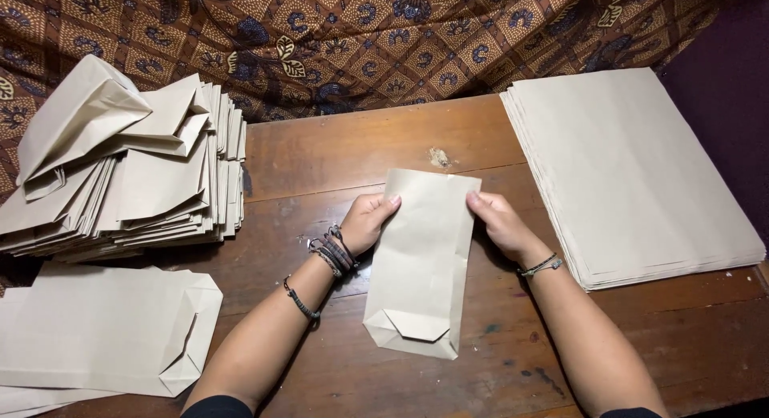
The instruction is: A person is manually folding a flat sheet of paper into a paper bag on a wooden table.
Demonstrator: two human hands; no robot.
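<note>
Tan folded paper bag (420, 258) pinched between left hand (367, 222), right hand (501, 222).

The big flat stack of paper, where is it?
In the head view, the flat paper stack lies on the wooden table at the person's right, just past the right hand holding the folded paper bag.

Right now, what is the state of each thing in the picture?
Paper bag: folded flat, bottom flap closed, held at both edges.
Left hand: gripping the bag's left edge.
Right hand: gripping the bag's right edge.
Sheet stack: flat, unfolded, neat.
Bag pile: folded, untidy.
Table: worn, stained.
</note>
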